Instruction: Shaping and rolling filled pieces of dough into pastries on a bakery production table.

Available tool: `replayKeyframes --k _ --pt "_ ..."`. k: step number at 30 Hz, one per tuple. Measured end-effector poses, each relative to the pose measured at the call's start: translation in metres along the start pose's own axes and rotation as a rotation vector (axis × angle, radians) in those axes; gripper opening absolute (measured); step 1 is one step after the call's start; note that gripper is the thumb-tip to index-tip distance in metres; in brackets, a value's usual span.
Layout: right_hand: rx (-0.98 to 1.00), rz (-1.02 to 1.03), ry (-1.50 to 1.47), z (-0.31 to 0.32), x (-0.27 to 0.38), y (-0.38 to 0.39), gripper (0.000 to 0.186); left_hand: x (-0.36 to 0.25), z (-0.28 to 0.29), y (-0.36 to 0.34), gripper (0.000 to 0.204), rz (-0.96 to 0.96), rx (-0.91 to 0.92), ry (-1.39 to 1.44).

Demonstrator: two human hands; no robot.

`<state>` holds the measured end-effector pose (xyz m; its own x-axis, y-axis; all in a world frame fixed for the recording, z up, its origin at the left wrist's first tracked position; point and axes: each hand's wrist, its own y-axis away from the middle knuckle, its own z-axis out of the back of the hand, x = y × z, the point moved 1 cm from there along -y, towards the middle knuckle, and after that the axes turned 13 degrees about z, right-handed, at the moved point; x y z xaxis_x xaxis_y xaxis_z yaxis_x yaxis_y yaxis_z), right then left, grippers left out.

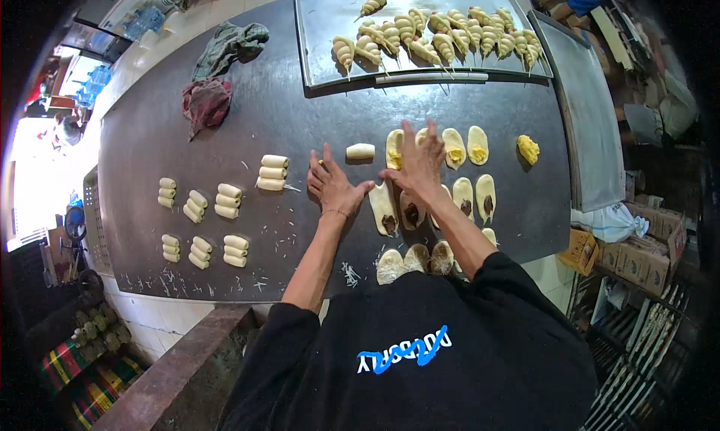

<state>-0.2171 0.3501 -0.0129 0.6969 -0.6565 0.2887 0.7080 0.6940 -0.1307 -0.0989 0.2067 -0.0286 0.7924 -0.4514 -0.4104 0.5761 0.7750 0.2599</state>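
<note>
Dark worktop [150, 139] carries soft, easily dented dough ovals [454, 148]; left hand [330, 182] and right hand [418, 165] lie open, flat, best lifting them by the edges.

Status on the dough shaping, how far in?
Done: shaped spiral pastries fill much of the metal tray. In hand: left hand and right hand press on flattened dough ovals carrying yellow or dark filling. Left: plain dough rolls in stacks on the dark worktop, untouched.

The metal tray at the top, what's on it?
The tray holds rows of twisted, cone-shaped dough pieces on sticks. Its far end is cut off by the picture's edge.
</note>
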Motion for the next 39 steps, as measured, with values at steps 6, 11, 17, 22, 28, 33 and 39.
replayKeyframes --k 6,11,17,22,28,33,39 --pt "-0.061 -0.006 0.005 0.001 0.012 -0.011 0.1 -0.001 -0.003 -0.001 0.108 0.004 -0.134 0.07" --pt "-0.355 0.16 -0.21 0.011 0.0 0.063 0.045 0.037 -0.005 0.071 0.039 -0.3 -0.08 0.127" --pt "-0.259 -0.044 -0.354 0.014 0.015 0.154 0.017 0.053 -0.022 0.14 0.02 -0.493 -0.055 0.195" --pt "-0.255 0.009 -0.175 0.003 0.037 0.158 0.015 0.04 -0.028 0.125 0.015 -0.459 -0.074 0.096" --pt "-0.283 0.059 -0.094 -0.016 0.044 0.148 0.016 0.042 -0.033 0.119 0.014 -0.406 -0.134 0.248" --pt "-0.297 0.23 -0.175 -0.023 0.035 0.166 0.016 0.047 -0.031 0.125 0.013 -0.476 -0.09 0.235" --pt "-0.236 0.346 -0.161 -0.005 0.026 0.165 0.018 0.054 -0.027 0.132 0.014 -0.662 -0.088 0.117"
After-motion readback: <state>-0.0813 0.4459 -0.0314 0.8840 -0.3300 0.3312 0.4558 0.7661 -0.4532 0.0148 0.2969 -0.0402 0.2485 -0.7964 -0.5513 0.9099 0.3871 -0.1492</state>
